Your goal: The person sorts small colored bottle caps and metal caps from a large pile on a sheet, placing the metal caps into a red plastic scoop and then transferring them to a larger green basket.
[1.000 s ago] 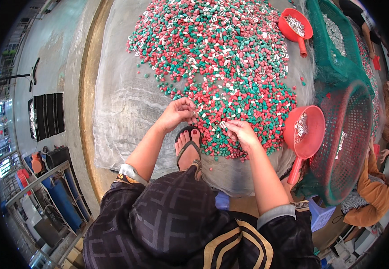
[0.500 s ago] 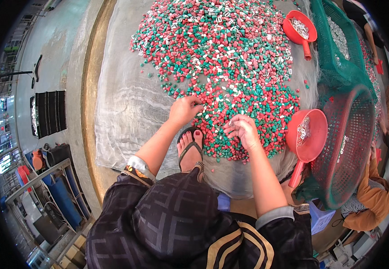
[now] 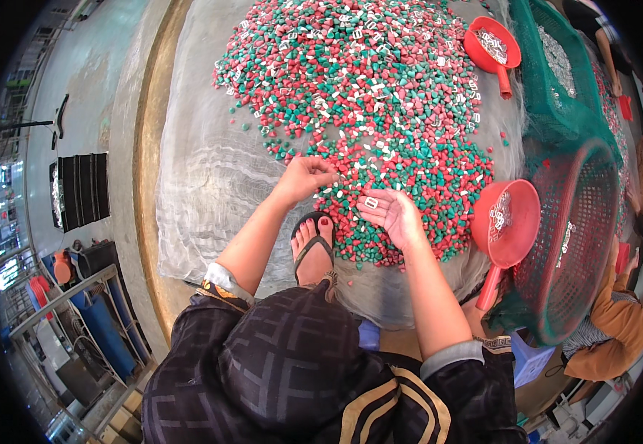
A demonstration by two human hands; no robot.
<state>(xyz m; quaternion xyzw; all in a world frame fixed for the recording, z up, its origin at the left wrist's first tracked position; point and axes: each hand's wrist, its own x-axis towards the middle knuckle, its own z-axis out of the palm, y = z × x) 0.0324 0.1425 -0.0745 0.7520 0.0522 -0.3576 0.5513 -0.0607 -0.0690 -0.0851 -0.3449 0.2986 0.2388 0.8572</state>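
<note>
A wide heap of small red, green and white pebble-like pieces (image 3: 440, 166) lies in front of me, with pale slide buckles mixed in. My left hand (image 3: 306, 180) is closed in a pinch over the heap's near left edge; whatever is between its fingertips is too small to make out. Palm up, my right hand (image 3: 395, 214) is beside it over the pieces, its fingers held close together. A pale, flat slide buckle (image 3: 371, 202) rests on those fingers. My sandalled foot (image 3: 312, 248) is at the heap's near edge, below the left hand.
Near right is a red long-handled scoop (image 3: 510, 240) with buckles in it; a second red scoop (image 3: 510, 48) sits farther off. Beyond them are a leaning red basket (image 3: 558, 285) and a green mesh crate (image 3: 540, 103). A person in a brown sleeve (image 3: 617, 325) sits at right.
My right hand has turned palm up and moved slightly left, its fingers straightening, and a buckle now shows on them. The left hand stays pinched in nearly the same place.
</note>
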